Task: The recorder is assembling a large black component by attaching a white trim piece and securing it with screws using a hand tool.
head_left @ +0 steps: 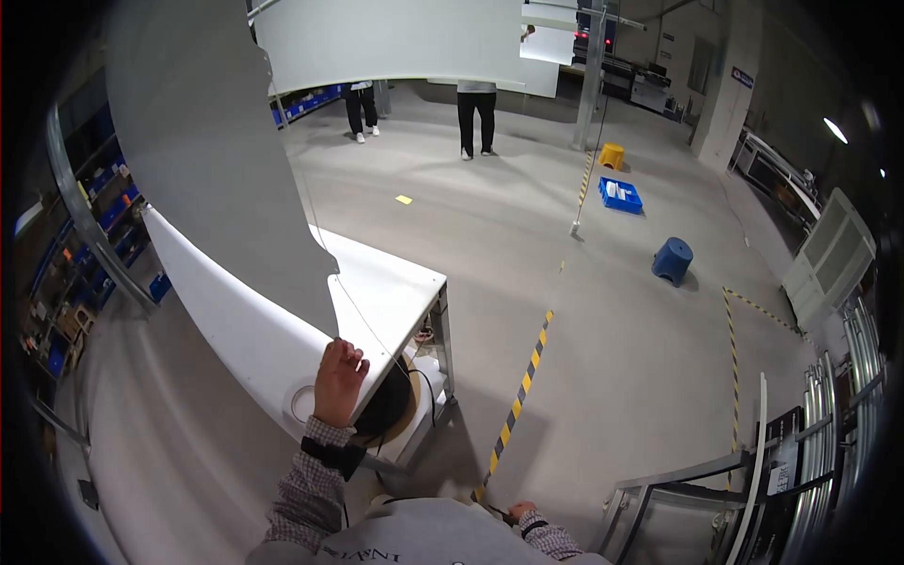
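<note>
A large pale grey sheet panel (207, 169) stands on edge at the left, rising out of view at the top. My left hand (337, 377) is raised to its lower corner, fingers curled around the edge. Below it a white worktable (400, 287) carries a long white panel (235, 330) with a round hole near my wrist. A thin cord (353, 306) runs down across the tabletop. My right hand (521, 513) is low against my body at the bottom edge, fingers curled; whether it holds anything is unclear.
Another white panel (395, 42) hangs overhead. Two people (476, 118) stand at the back. A blue stool (672, 261), a blue crate (621, 195) and a yellow stool (612, 155) sit on the floor. Yellow-black tape (523, 395) crosses it. Metal racks (829, 424) stand right, shelves (85, 245) left.
</note>
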A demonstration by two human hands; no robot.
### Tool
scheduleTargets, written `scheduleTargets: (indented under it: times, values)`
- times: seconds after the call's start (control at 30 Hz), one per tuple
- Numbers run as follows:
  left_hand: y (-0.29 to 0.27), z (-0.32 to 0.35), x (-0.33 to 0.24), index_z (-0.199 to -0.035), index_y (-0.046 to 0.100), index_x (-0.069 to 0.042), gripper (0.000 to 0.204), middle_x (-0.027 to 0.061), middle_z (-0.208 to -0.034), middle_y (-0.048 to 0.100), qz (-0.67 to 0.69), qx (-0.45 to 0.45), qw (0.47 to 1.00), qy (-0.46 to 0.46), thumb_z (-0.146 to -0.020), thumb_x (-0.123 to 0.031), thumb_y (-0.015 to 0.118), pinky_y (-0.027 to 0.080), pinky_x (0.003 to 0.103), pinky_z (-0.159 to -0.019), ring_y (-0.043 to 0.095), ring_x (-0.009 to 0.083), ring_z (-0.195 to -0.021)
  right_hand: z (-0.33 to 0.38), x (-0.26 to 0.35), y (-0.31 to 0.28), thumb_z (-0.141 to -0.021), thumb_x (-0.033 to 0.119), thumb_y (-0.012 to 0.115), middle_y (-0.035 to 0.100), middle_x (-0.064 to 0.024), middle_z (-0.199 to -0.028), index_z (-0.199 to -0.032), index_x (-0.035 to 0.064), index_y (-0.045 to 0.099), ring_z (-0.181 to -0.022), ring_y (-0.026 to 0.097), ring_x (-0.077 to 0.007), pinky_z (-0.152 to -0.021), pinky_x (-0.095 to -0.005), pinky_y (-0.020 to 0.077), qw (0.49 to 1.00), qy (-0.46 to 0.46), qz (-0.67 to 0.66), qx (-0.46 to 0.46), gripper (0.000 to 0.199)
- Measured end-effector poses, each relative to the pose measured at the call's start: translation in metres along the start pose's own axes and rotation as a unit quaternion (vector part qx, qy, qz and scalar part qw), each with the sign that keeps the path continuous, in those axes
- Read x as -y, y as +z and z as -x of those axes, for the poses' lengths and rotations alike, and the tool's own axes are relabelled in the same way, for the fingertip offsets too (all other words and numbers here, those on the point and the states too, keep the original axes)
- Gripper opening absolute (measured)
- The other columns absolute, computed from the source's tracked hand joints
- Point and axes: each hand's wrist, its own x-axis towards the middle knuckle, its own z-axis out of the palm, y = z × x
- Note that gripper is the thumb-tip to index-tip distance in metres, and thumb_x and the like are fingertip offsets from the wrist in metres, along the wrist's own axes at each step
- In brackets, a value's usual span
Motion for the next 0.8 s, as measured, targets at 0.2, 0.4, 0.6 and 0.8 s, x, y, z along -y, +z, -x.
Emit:
scheduleTargets:
  times: [0.2,0.4,0.6,0.8]
  values:
    - [-0.034,-0.012,-0.003,-0.086,0.052,-0.008,0.013,0.0013,-0.079,0.051,0.05,0.066,0.996,-0.02,-0.093,-0.017,0.044,0.041,0.029,-0.072,0.049,0.0139,-0.076,-0.024,-0.018,0.02,-0.069,0.019,0.054,0.065,-0.0136,-0.072,-0.073,0.0111,0.069,-0.067,0.063,-0.029,-0.068,-0.0401,0.0508,0.93,-0.154,0.334,-0.022,0.017]
    - [-0.039,-0.027,-0.014,-0.091,0.053,-0.006,0.017,0.0022,-0.081,0.051,0.03,0.093,0.995,-0.028,-0.094,-0.02,0.043,0.041,0.027,-0.074,0.049,0.0127,-0.079,-0.001,-0.008,0.004,-0.072,0.028,0.054,0.064,-0.0078,-0.064,-0.066,0.0095,0.067,-0.059,0.063,-0.0199,-0.062,-0.0359,0.0505,0.98,0.021,-0.111,-0.165,0.023]
    - [-0.071,-0.045,-0.006,-0.095,0.055,-0.007,0.019,0.0037,-0.088,0.056,0.055,0.122,0.989,-0.066,-0.095,-0.019,0.04,0.042,0.032,-0.078,0.052,0.0158,-0.084,-0.002,-0.047,0.037,-0.072,0.024,0.058,0.063,-0.0074,-0.064,-0.073,0.0085,0.065,-0.054,0.06,-0.0172,-0.054,-0.0338,0.0488,0.991,0.107,-0.022,-0.079,0.017]
    - [-0.036,-0.057,0.013,-0.102,0.055,-0.01,0.02,0.0041,-0.09,0.058,0.097,0.074,0.99,-0.071,-0.094,-0.021,0.04,0.041,0.035,-0.08,0.053,0.0183,-0.086,-0.013,-0.197,0.092,-0.072,0.028,0.06,0.066,-0.0099,-0.082,-0.086,0.0082,0.066,-0.077,0.063,-0.0247,-0.069,-0.0353,0.0483,0.985,0.002,0.068,-0.157,0.025]
